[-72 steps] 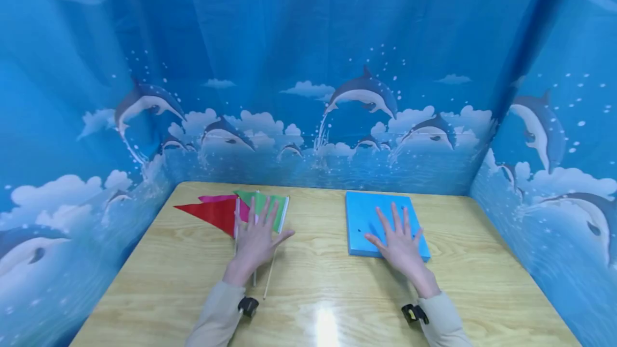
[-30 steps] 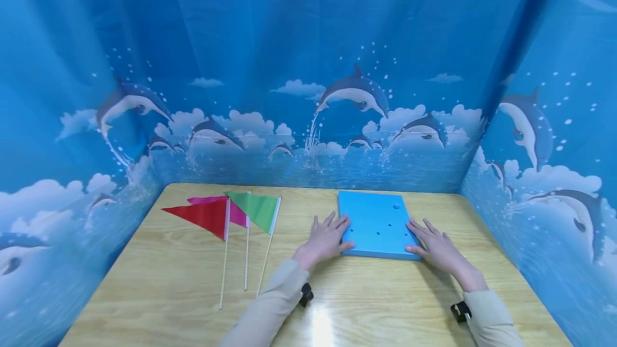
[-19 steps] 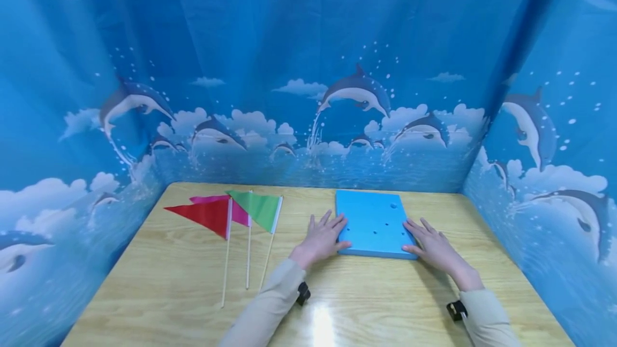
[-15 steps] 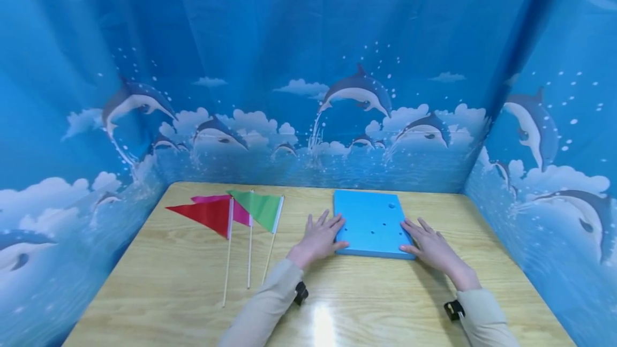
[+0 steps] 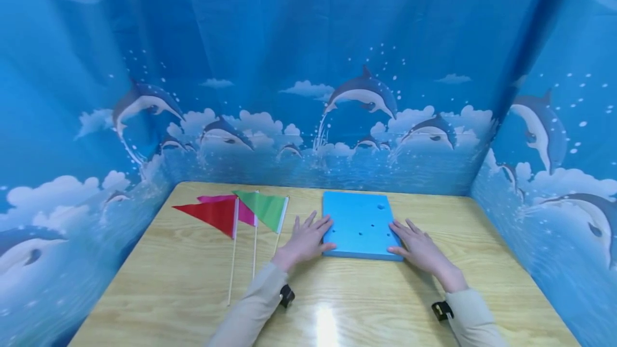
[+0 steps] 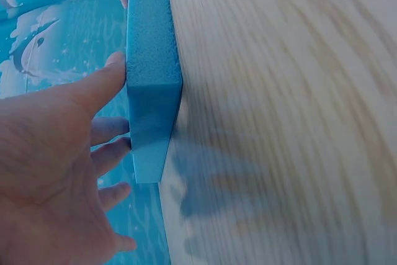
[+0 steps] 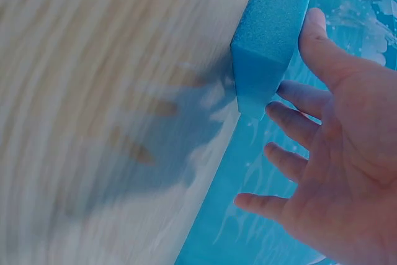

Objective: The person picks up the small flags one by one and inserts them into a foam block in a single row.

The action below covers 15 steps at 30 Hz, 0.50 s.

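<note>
A flat blue foam block (image 5: 359, 216) with several small holes lies on the wooden table. My left hand (image 5: 305, 241) touches its left side, fingers extended with the tips on the top edge; the left wrist view shows the thumb (image 6: 102, 91) against the block's upper edge. At the right side, my right hand (image 5: 420, 248) touches it likewise, the thumb (image 7: 319, 44) and fingertips at the edge in the right wrist view. Left of my left hand lie a red flag (image 5: 219, 217), a magenta flag (image 5: 247, 214) and a green flag (image 5: 265, 209) on thin sticks. My left arm hides the lower end of the green flag's stick.
The wooden table (image 5: 159, 283) is bounded at the back and both sides by a blue dolphin-print curtain (image 5: 289, 95). The red flag partly covers the magenta one. A bright glare spot shows near the table's front.
My hands have gone from spread above the flags and the block to the block's two sides. Between them the block has slid left, closer to the flags. The flags lie as before.
</note>
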Available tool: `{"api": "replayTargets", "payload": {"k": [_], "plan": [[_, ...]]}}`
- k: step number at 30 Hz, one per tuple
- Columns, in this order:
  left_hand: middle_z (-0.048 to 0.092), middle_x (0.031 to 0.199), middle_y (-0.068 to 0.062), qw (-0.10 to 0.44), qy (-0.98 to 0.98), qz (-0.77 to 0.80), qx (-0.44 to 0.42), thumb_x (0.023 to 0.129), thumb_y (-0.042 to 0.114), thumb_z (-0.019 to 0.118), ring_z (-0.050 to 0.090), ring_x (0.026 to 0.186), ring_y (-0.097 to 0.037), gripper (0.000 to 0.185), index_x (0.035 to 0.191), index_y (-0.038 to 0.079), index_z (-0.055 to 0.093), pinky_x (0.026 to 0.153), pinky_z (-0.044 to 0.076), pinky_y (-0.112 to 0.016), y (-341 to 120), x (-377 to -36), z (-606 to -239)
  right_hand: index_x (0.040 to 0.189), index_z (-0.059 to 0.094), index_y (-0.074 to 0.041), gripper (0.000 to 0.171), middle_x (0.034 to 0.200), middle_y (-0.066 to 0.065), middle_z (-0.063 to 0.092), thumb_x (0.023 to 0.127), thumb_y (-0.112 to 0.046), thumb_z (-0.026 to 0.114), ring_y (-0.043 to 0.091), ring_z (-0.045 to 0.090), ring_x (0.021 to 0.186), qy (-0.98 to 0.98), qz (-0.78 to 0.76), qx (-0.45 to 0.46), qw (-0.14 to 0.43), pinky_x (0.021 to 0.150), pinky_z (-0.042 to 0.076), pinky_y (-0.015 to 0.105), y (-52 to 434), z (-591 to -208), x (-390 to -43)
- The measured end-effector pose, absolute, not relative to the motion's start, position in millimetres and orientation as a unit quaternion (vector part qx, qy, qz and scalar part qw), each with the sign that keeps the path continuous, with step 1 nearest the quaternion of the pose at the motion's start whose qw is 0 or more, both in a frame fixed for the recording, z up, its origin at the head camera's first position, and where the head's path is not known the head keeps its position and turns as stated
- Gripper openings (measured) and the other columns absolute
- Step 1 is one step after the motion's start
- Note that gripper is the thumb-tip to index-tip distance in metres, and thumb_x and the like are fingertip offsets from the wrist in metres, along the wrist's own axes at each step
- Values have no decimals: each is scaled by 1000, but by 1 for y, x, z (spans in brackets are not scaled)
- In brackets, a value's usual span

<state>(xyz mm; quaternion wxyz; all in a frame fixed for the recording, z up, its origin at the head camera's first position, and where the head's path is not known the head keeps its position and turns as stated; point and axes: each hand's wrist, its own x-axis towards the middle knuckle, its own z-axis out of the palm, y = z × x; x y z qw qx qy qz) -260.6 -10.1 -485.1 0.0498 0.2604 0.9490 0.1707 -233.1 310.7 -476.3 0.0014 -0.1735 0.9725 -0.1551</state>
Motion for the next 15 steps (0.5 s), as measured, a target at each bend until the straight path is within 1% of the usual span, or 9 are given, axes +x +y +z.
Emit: {"api": "replayTargets", "payload": {"k": [4, 9, 15], "plan": [[28, 166, -3, 55, 947, 186, 258, 99, 51, 57, 14, 154, -37, 72, 158, 14, 35, 119, 5, -71, -21, -258, -482, 150, 43, 3, 73, 156, 26, 38, 96, -42, 66, 54, 24, 145, 970, -158, -184, -1, 105, 25, 81, 303, -478, -236], [28, 165, -5, 60, 943, 203, 255, 100, 49, 58, 13, 154, -39, 72, 158, 13, 36, 119, 4, -71, -34, -257, -482, 151, 42, 1, 73, 158, 24, 36, 97, -41, 65, 53, 22, 146, 968, -165, -187, 9, 107, 23, 80, 292, -478, -238], [30, 165, -5, 53, 945, 206, 250, 99, 48, 60, 14, 154, -40, 72, 157, 13, 38, 118, 5, -73, -47, -257, -485, 152, 41, 0, 73, 159, 23, 35, 98, -44, 63, 52, 21, 147, 966, -168, -196, 17, 109, 24, 78, 281, -476, -238]]}}
